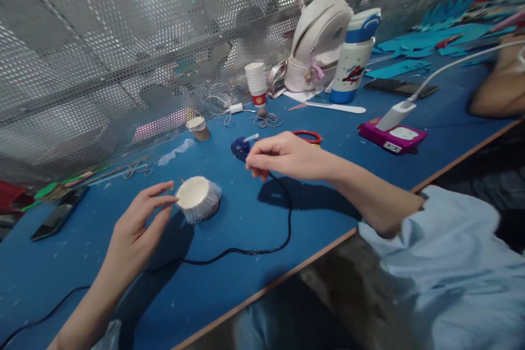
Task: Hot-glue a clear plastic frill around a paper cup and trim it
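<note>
My left hand (141, 221) is on the left with its fingers spread, the fingertips close beside the rim of a cut-down paper cup (199, 205). That cup has a pale, frilly strip round its side and stands upright on the blue table (229, 295). Thumb and fingers of my right hand (283, 156) are pressed together above the table; whatever is between them, if anything, is hidden. Just behind those fingertips lies a dark blue glue gun (238, 147), partly covered, with a whitish stick (251, 137) at it. A black cord (241, 252) runs below both hands.
Farther back are a small cup (198, 128), stacked paper cups (256, 82), a white knife (336, 108), red-handled scissors (309, 135), a backpack (315, 44) and a bottle (353, 60). A purple power strip (391, 136) is at right, near another person's arm (494, 90). Perforated metal (123, 38) borders the table.
</note>
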### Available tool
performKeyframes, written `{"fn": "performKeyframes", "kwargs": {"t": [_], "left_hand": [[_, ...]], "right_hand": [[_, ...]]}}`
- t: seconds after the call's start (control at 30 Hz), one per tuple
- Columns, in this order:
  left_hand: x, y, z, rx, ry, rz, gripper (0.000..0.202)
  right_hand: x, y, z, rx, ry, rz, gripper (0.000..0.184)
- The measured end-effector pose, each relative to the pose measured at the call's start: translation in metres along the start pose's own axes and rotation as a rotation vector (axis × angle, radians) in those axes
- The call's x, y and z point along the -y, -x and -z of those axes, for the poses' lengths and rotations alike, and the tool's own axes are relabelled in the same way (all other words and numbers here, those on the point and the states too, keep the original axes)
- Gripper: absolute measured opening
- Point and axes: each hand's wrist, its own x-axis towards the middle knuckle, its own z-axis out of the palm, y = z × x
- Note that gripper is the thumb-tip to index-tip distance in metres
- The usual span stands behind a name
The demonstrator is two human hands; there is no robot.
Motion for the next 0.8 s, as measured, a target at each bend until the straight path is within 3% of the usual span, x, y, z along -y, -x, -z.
{"fn": "performKeyframes", "kwargs": {"t": [0.17,0.33,0.53,0.8], "left_hand": [[-0.003,-0.006,-0.015,0.004,0.025,0.015,0.020],[-0.009,-0.015,-0.044,-0.039,0.143,0.072,0.051],[-0.011,-0.015,-0.057,-0.109,0.300,0.390,0.064],[-0.001,-0.025,-0.055,-0.123,0.831,0.700,0.084]], "right_hand": [[-0.002,0.002,0.009,0.033,0.136,-0.068,0.028],[-0.021,-0.024,-0.031,0.015,0.189,0.008,0.015],[-0.046,-0.052,-0.078,0.035,0.060,0.045,0.009],[-0.046,-0.066,-0.087,0.023,-0.124,-0.013,0.007]]}}
